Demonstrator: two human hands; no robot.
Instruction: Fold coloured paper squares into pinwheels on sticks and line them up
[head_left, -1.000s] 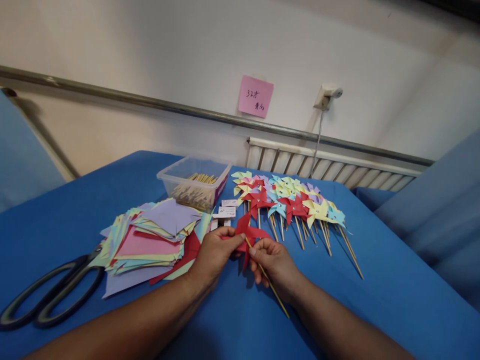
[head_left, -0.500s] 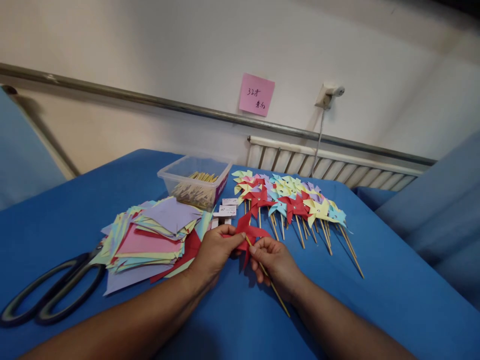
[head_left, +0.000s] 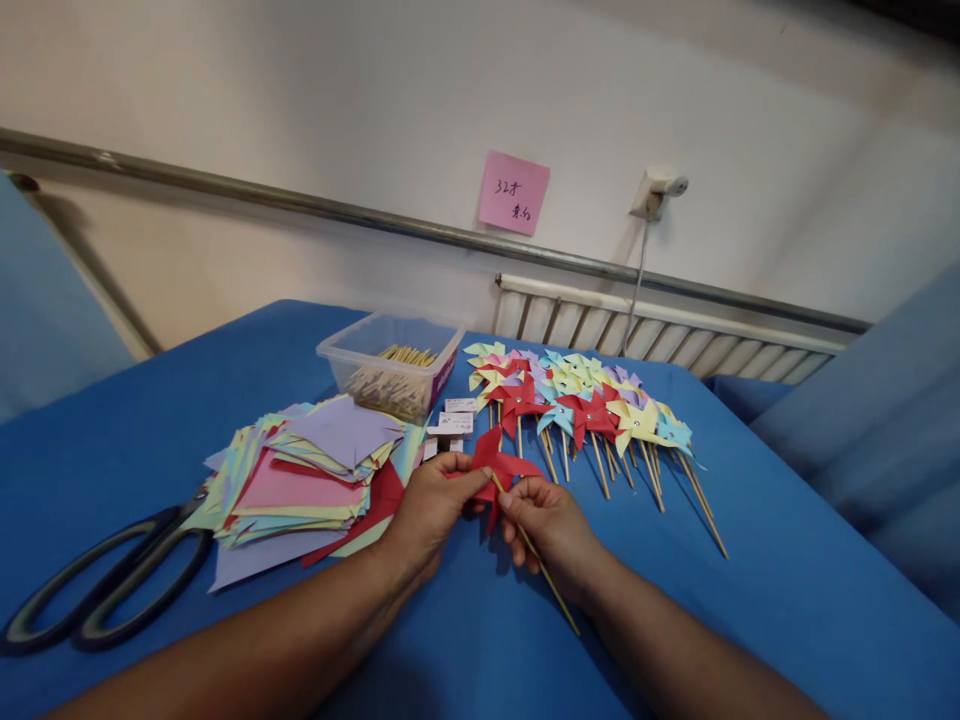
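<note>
A red paper pinwheel (head_left: 510,464) is between my hands in the middle of the head view. My left hand (head_left: 442,505) grips its left side, the thumb pressed near the centre. Between the thumb and fingers of my right hand (head_left: 546,522) is a thin wooden stick (head_left: 556,592). The stick's upper end meets the pinwheel's centre, and its lower end slants down to the right. How the two are joined there is hidden by the fingertips. Just beyond my left hand lie some small white boxes (head_left: 456,424).
Cut paper sheets (head_left: 300,490) in several colours are piled on the left, partly over black-handled scissors (head_left: 112,580). A clear plastic box (head_left: 442,370) of sticks stands behind. Several finished pinwheels (head_left: 592,415) lie at the back right of the blue table (head_left: 795,600).
</note>
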